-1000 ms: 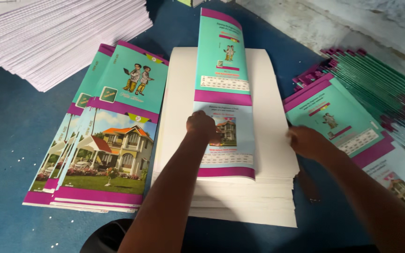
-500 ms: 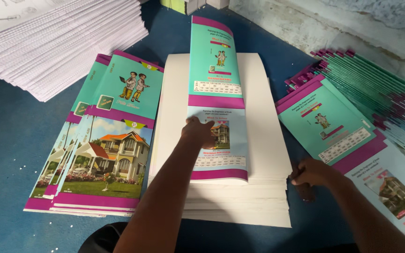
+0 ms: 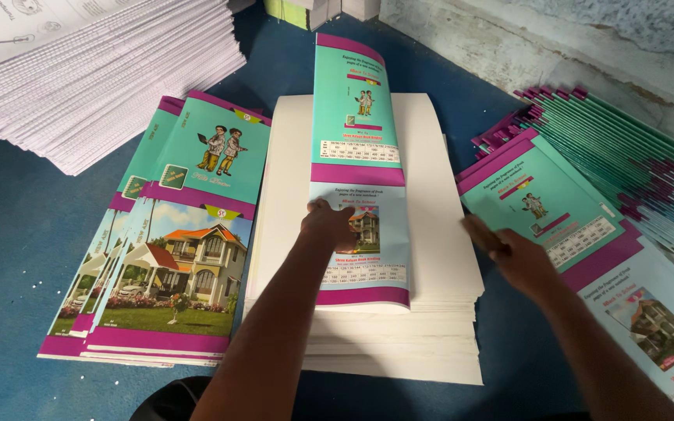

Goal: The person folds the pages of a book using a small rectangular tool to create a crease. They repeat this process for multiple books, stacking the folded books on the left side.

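Fingers of my left hand [image 3: 329,222] lie flat and slightly curled on the folded cover sheet [image 3: 359,168], pressing it down rather than gripping; I judge this pins the sheet square on the white paper stack [image 3: 286,203] so it cannot slide.

Far left: fanned pile of white printed sheets [image 3: 103,86] at the upper corner, well apart from my hands. Next, stack of finished covers [image 3: 173,257], house picture up, just beside the white stack with a narrow strip of blue tabletop [image 3: 1,234] between.

Centre: cover sheet runs lengthwise down the stack, near edge just short of the stack's front edge. White margin shows either side, so there is room to shift it sideways.

Right hand [image 3: 512,253] hovers off the stack's right edge, fingers loosely spread, holding nothing, touching the near corner of the fanned supply of covers [image 3: 587,203]. Gap there is tight; a wall closes the far side.
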